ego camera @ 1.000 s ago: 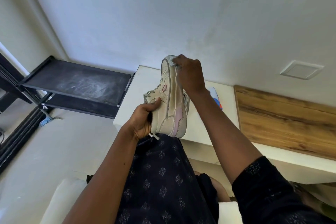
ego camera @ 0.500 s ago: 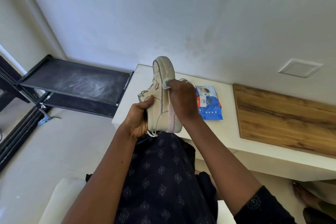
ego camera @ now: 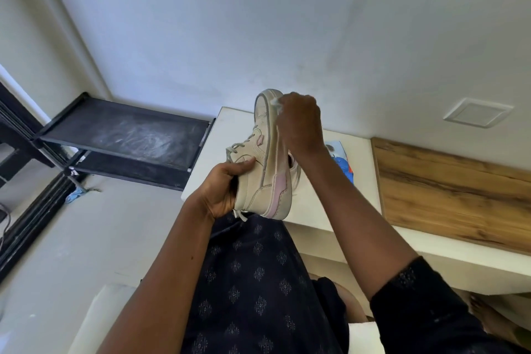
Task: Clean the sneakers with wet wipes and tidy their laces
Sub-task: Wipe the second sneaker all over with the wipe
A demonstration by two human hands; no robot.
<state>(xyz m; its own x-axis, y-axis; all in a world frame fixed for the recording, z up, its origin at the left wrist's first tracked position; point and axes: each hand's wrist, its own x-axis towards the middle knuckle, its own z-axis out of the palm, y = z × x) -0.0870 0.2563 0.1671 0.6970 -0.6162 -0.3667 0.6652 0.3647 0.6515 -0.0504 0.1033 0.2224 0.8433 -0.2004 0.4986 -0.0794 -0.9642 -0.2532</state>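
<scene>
Head view, seated person at a white table [ego camera: 313,204] with a wood-grain panel [ego camera: 454,187] on its right part. A beige sneaker [ego camera: 265,169] with a pink heel patch is held above the table's near left corner, toe pointing up and sole facing right. A blue wipes pack [ego camera: 342,162], fully visible half a second ago near the table's far edge, is now mostly hidden behind the right forearm. The right hand [ego camera: 301,123] has risen from the sneaker's midsection to its toe; its fingers are curled shut around a small white wet wipe [ego camera: 275,102] pressed to the sole edge. The left hand [ego camera: 222,188] keeps a closed grip on the sneaker's ankle collar, thumb lying across the upper. Grey laces [ego camera: 238,148] loop loose at the sneaker's left side.
</scene>
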